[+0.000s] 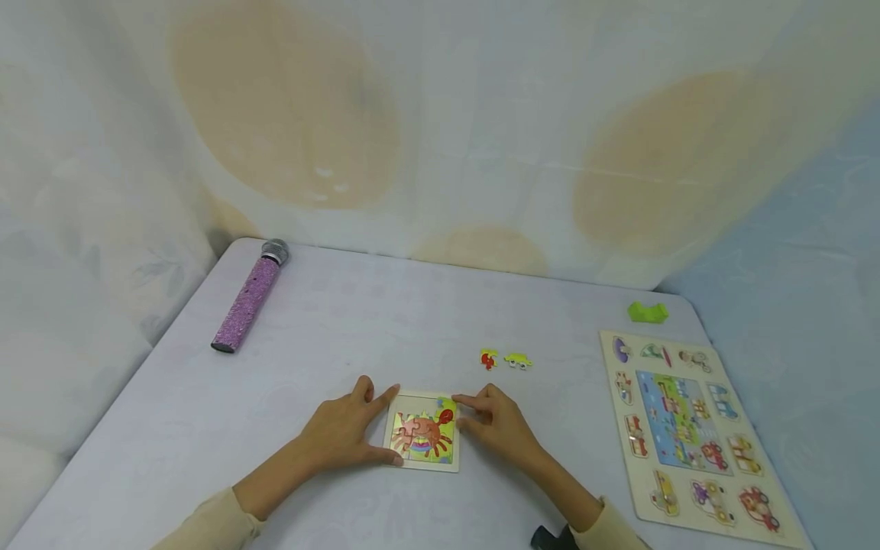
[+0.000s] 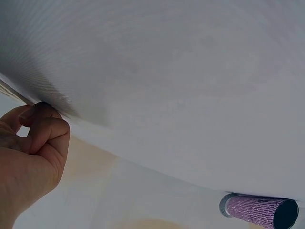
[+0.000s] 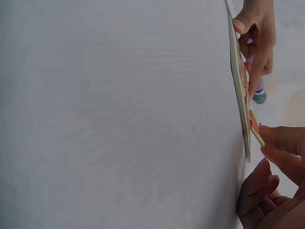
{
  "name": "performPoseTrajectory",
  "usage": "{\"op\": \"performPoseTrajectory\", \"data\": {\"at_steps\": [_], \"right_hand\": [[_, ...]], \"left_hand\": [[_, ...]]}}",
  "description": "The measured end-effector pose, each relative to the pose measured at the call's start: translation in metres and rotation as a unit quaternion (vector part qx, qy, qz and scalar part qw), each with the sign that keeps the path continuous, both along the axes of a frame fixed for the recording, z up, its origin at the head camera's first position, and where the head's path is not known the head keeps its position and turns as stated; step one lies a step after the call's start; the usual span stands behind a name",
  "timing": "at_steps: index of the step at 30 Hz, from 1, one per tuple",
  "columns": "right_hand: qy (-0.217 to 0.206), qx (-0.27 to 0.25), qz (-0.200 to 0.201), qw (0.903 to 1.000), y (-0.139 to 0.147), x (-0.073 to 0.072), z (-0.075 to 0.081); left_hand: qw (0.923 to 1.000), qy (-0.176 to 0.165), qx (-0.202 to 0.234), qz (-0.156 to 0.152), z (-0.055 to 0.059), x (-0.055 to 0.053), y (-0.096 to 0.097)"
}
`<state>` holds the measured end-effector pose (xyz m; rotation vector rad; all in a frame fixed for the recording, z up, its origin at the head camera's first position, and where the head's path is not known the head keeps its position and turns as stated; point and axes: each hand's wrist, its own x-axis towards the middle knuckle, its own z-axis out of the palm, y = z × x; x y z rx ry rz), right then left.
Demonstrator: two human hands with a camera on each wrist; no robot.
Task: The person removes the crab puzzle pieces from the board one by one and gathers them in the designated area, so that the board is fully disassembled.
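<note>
Between the two hands a small wooden frame [image 1: 433,467] lies flat on the counter [image 1: 357,321], and I'd call the crab puzzle in it well past halfway. The left hand [image 1: 341,429] grips the frame from its own side, index finger at the far corner, thumb at the near one. The right hand [image 1: 504,429] pinches a piece [image 3: 256,128] between thumb and finger at the opposite edge; from the right wrist it shows tilted, its inner end down by the puzzle and its outer end raised, so I take it as not yet seated.

Most of the crab's body and legs looks fitted. By the left index finger, the far strip of the frame shows bare wood. Two pieces remain out, just beyond the right hand: a red claw piece [image 1: 488,359] and, beside it, an eye piece [image 1: 518,360]. My guess is that they belong in that strip, so three placings seem left, counting the pinched one.

Well off to the right hand's right sits a vehicle board [image 1: 641,489]; far beyond the left hand, a microphone [image 1: 249,302].
</note>
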<state>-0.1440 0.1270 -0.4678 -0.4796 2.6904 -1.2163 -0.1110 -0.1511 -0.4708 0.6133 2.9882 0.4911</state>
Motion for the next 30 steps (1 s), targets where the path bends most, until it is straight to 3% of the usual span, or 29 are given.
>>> {"op": "performPoseTrajectory", "data": {"at_steps": [9, 16, 23, 30], "right_hand": [[-0.001, 0.002, 0.011, 0.9999, 0.0, 0.0, 0.0], [0.008, 0.001, 0.015, 0.9999, 0.0, -0.001, -0.001], [0.008, -0.004, 0.028, 0.9996, 0.001, 0.0, -0.001], [0.045, -0.004, 0.061, 0.9971, -0.003, 0.004, 0.003]], "left_hand": [[0.9989, 0.023, -0.032, -0.028, 0.001, 0.002, 0.002], [0.9865, 0.08, -0.038, -0.138, 0.0, 0.017, 0.022], [0.9885, 0.06, -0.049, -0.13, -0.005, 0.019, 0.03], [0.9887, 0.054, -0.047, -0.131, -0.005, 0.017, 0.033]]}}
